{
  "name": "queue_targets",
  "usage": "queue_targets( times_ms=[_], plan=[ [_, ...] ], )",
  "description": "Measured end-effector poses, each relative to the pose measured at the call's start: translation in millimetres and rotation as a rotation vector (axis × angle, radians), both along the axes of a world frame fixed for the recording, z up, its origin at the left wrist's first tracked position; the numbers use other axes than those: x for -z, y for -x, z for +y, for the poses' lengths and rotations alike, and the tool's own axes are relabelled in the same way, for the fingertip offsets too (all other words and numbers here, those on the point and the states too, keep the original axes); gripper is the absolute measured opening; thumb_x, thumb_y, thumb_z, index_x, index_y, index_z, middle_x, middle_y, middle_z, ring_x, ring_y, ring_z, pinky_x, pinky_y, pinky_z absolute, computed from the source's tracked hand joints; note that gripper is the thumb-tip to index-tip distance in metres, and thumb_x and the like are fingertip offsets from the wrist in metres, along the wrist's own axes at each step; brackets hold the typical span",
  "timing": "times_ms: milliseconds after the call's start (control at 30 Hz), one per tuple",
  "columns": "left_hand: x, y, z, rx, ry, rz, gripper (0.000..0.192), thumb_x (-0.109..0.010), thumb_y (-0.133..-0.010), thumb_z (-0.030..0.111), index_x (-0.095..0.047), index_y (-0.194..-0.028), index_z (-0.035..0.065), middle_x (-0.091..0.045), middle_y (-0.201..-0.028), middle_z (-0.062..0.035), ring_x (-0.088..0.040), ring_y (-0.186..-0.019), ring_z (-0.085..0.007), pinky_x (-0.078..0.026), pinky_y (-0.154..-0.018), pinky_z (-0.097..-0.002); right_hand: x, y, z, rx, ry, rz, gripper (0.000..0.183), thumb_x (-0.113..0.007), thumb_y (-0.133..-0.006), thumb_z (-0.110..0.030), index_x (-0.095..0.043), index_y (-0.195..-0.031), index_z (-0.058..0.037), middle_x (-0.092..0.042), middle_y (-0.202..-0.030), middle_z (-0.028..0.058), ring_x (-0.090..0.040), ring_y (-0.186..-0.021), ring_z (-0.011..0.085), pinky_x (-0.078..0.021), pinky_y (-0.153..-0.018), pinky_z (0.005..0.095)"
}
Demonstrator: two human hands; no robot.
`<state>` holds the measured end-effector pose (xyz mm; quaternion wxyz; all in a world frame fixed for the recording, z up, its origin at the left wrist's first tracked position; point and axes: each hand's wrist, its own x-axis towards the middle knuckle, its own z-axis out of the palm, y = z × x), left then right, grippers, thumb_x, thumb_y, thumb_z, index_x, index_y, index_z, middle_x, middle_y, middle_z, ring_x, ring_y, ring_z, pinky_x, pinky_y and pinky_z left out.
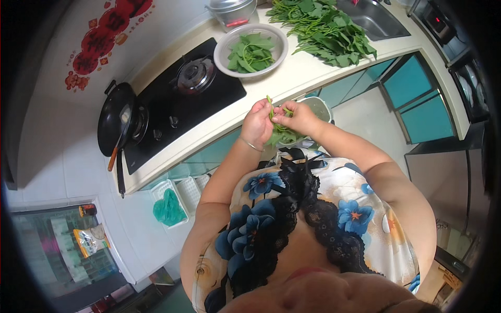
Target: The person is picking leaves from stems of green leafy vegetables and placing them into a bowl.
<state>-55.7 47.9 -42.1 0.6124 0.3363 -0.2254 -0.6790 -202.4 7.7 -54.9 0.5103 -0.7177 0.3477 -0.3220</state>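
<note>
My left hand (258, 120) pinches a green leaf stem (270, 103) upright between thumb and fingers. Close on its right, my right hand (299, 117) grips a short stem piece (288, 112), its thumb touching the stalk in the left. Green leaves (283, 135) hang below both hands. Whether they join the held stem is partly hidden by my fingers. Behind my right hand stands a light-coloured bin (328, 110), mostly covered by the hand and leaves. On the counter, a pale plastic basin (282, 51) holds picked leaves (250, 54). A big heap of leafy stems (325, 33) lies to its right.
A black gas hob (156, 98) is set into the counter left of the basin, carrying a black wok (111, 129) with a wooden-handled spatula (113, 156). A lidded metal pot (233, 11) and a steel sink (377, 21) are farther back. Below the counter sits a white basket (184, 203).
</note>
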Motion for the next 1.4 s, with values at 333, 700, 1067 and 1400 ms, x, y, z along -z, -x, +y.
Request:
queue_targets(
  times_ms=[333,700,1067,1400],
  plan=[
    [9,1,6,0.061,-0.029,-0.039,0.009,-0.042,-0.09,0.01,-0.046,-0.095,0.0045,-0.056,-0.089,-0.0081,-0.056,-0.08,-0.0149,-0.047,-0.072,-0.0287,-18,9,-1,0.054,0.282,0.079,0.028,-0.071,-0.069,-0.025,-0.06,-0.087,-0.0066,-0.062,-0.079,0.0116,-0.06,-0.072,0.0259,-0.0478,-0.065,0.0323],
    [-22,-10,5,0.037,0.053,-0.681,0.019,-0.052,-0.085,0.007,-0.053,-0.103,-0.0002,-0.059,-0.083,-0.0045,-0.056,-0.074,-0.0092,-0.047,-0.066,-0.0202,-25,26,-14,0.031,0.368,0.104,0.019,-0.062,-0.075,-0.009,-0.062,-0.094,-0.0048,-0.062,-0.083,0.0127,-0.06,-0.075,0.0248,-0.0474,-0.067,0.0296],
    [-46,5,0,0.047,0.606,-1.7,0.016,-0.057,-0.082,0.013,-0.061,-0.093,0.0021,-0.061,-0.079,-0.0008,-0.056,-0.073,-0.0073,-0.046,-0.065,-0.0238,-36,43,-18,-0.005,0.594,0.181,0.017,-0.063,-0.073,-0.011,-0.064,-0.09,-0.0078,-0.062,-0.082,0.0097,-0.059,-0.073,0.028,-0.0481,-0.064,0.0343],
    [-38,21,-12,0.234,0.246,-1.492,0.013,-0.056,-0.081,0.015,-0.06,-0.083,0.0029,-0.057,-0.067,-0.0048,-0.052,-0.061,-0.012,-0.043,-0.059,-0.0249,-31,63,-27,-0.099,0.68,0.344,0.018,-0.062,-0.07,-0.012,-0.061,-0.088,-0.0101,-0.061,-0.084,0.0051,-0.058,-0.078,0.0259,-0.0473,-0.066,0.0358]
  ],
)
